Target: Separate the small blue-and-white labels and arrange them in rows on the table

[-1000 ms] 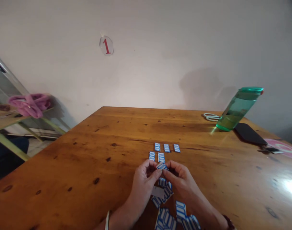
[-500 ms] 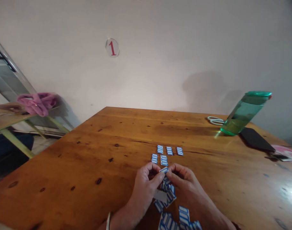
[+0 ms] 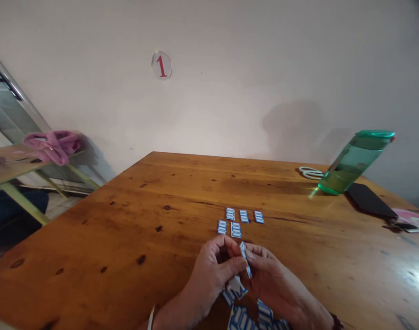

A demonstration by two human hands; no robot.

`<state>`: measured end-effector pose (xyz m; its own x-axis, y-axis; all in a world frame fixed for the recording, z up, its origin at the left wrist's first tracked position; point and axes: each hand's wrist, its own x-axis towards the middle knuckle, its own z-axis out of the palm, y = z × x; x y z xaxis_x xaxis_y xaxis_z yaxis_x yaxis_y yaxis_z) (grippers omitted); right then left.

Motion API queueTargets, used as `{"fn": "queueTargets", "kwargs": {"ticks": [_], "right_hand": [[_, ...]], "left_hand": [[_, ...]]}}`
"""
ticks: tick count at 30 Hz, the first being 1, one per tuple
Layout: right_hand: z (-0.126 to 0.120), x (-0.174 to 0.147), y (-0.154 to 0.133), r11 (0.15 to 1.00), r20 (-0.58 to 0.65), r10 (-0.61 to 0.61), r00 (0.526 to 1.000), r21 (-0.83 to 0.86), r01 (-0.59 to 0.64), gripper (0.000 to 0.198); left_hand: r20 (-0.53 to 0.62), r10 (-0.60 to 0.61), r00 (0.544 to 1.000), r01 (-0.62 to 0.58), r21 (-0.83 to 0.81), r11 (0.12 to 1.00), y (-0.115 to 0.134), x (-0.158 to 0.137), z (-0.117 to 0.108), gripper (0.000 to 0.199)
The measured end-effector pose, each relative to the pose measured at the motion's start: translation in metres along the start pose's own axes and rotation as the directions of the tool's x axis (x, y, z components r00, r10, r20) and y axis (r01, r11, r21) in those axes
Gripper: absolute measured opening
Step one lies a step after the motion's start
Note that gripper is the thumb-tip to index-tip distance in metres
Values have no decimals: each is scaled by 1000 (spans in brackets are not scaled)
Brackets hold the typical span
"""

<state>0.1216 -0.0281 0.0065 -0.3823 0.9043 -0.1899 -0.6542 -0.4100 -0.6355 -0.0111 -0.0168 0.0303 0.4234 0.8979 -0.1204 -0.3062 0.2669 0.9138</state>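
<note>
Here, left hand [image 3: 212, 270] and right hand [image 3: 269, 275] meet, pinching near-upright blue-white piece [image 3: 244, 251] above wooden table [image 3: 175, 197]; pale wall [image 3: 226, 101] behind.

Taking the paired hands as the dial's centre, five blue-and-white cards [image 3: 244, 216] lie at 12 o'clock, three in the far row and two in the near. One raised card [image 3: 245, 260] is at the centre, with one left hand [image 3: 212, 270] and one right hand [image 3: 269, 270]. The overlapping cards [image 3: 242, 318] at 6 o'clock cannot be counted. There are two desks, one wooden desk [image 3: 92, 238] beneath and one green-legged desk [image 3: 15, 171] at 10, one green bottle [image 3: 355, 162] and one black phone [image 3: 371, 201] at 2, and one number sign [image 3: 162, 65] at 11.
</note>
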Motion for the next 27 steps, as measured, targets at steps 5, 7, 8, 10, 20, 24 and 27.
{"fn": "queueTargets", "kwargs": {"ticks": [5, 7, 8, 10, 20, 24, 27], "right_hand": [[1, -1, 0, 998, 0, 45, 999, 43, -45, 15], [2, -2, 0, 998, -5, 50, 999, 39, -50, 16], [2, -2, 0, 998, -6, 54, 999, 38, -54, 17], [3, -3, -1, 997, -9, 67, 998, 46, -66, 17], [4, -3, 1, 992, 25, 91, 996, 82, -93, 17], [5, -3, 2, 992, 33, 94, 995, 80, -97, 19], [6, -4, 2, 992, 41, 94, 995, 77, -97, 20]], "left_hand": [[10, 5, 1000, -5, 4, 1000, -1, -1, -2, 32], [12, 1, 1000, -1, 3, 1000, -1, -2, -2, 31], [10, -1, 1000, 1, 1, 1000, -1, -2, -2, 31], [4, -2, 1000, 2, -3, 1000, 0, -3, -1, 31], [-13, -12, 1000, 13, 49, 999, 1, -4, -2, 30], [-25, -13, 1000, 15, 87, 996, 3, -5, -2, 33], [-30, -13, 999, 16, 94, 995, 3, -5, -1, 33]]}}
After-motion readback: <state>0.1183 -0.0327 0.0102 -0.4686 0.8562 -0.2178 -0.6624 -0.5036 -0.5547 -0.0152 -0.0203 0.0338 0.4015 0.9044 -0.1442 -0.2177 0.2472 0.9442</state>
